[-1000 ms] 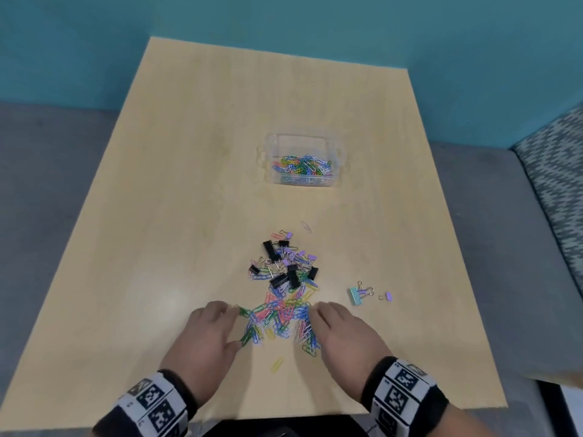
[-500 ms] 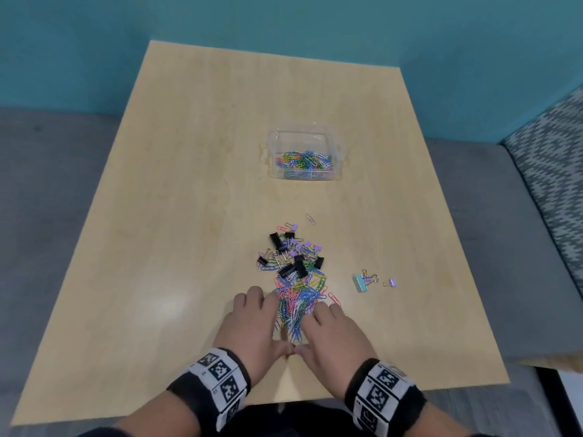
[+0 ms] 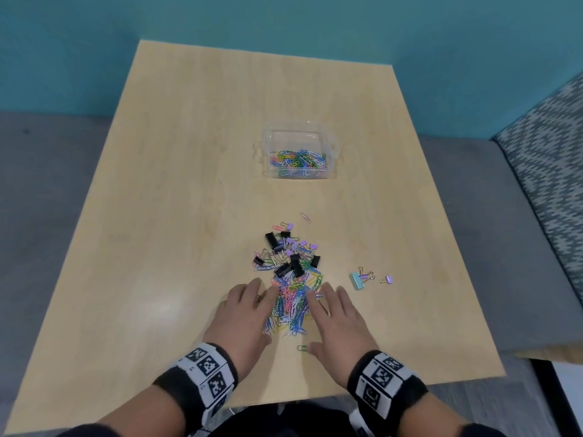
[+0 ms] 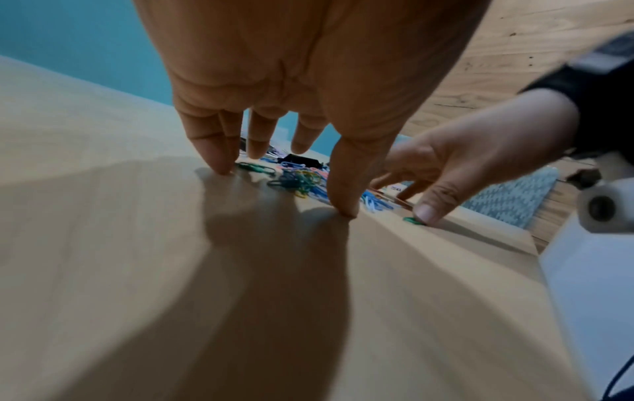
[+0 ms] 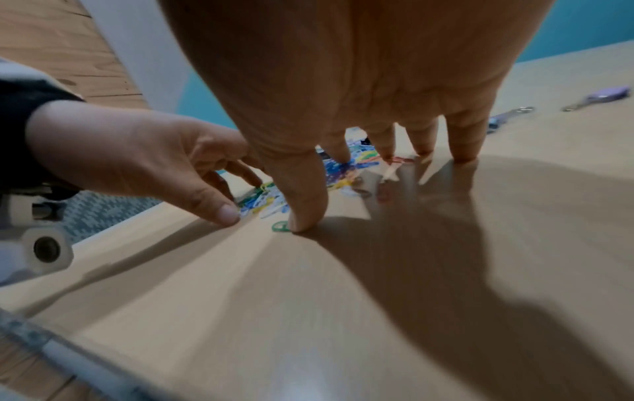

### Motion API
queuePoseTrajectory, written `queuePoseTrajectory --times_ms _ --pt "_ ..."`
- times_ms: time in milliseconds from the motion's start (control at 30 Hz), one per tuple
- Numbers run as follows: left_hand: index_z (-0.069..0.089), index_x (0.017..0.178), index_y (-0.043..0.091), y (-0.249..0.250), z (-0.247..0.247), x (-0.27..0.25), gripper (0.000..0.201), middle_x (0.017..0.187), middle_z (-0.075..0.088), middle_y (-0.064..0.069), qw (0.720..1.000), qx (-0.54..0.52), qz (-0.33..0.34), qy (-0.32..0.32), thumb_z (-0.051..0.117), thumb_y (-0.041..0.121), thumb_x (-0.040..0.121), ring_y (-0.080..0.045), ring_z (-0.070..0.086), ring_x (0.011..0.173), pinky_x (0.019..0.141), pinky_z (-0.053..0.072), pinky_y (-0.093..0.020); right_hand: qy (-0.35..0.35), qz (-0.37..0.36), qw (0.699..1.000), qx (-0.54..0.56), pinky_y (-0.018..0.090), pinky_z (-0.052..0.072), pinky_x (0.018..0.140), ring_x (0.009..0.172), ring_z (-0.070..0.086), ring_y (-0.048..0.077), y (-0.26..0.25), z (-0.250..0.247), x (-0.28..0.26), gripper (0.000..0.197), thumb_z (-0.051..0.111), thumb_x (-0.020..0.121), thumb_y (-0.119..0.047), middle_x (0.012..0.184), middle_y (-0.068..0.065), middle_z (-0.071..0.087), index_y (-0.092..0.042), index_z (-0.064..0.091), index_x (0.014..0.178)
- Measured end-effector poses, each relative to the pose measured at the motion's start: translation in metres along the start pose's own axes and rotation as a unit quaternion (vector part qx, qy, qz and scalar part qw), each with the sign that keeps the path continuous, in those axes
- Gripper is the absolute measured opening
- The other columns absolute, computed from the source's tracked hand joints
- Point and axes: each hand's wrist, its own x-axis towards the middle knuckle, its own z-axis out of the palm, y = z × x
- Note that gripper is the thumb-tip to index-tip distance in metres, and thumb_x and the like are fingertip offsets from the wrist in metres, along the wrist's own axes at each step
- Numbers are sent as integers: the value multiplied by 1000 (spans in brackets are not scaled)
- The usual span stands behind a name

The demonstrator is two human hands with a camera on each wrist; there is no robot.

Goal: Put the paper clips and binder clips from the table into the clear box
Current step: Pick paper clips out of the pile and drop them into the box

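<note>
— While we look down from the head, what do our hands (image 3: 241, 320) (image 3: 339, 321) do?
— Both lie spread, fingers straight, flanking one heap of coloured paper clips (image 3: 288, 307); nothing is gripped. Beyond the fingertips lie black binder clips (image 3: 285, 269), too tangled to count, and farther off the one clear box (image 3: 299, 154).
— From the left wrist?
— Our fingertips (image 4: 219, 165) touch the table (image 4: 103, 244).
— From the right?
— Our thumb presses one green clip (image 5: 280, 226).

Teal wall (image 3: 315, 23); grey floor (image 3: 47, 184); patterned seat (image 3: 549, 159).
</note>
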Motion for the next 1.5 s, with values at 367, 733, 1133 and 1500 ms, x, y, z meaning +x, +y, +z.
queuePoseTrajectory --times_ms 367,733,1133,1500 --pt "52 121 19 7 -1 37 77 113 55 -10 998 44 32 41 81 15 50 -31 49 89 62 53 -39 106 -91 989 -57 38 51 60 85 54 32 -18 -12 40 58 54 58 -2 101 10 57 -9 56 116" --pt "58 81 17 6 -13 43 34 84 51 -6 998 27 51 16 58 -5 55 -27 48 72 54 35 -33 9 -116 990 -84 36 32 67 105 42 34 -14 -41 44 40 46 77 6 116 14 45 -9 44 115" --pt "63 76 19 2 -20 58 23 74 49 2 993 -106 -47 14 60 -3 70 -24 52 61 51 41 -30 -33 -172 984 -42 34 31 61 79 46 28 6 -56 65 37 45 75 10 98 9 46 -11 48 105" --pt "68 71 14 -5 -94 79 19 49 58 7 878 -458 -132 -46 66 -4 72 -3 49 45 49 41 -18 -95 -184 966 157 33 44 69 76 52 14 33 -112 88 3 56 89 -21 84 -5 56 -20 58 92"
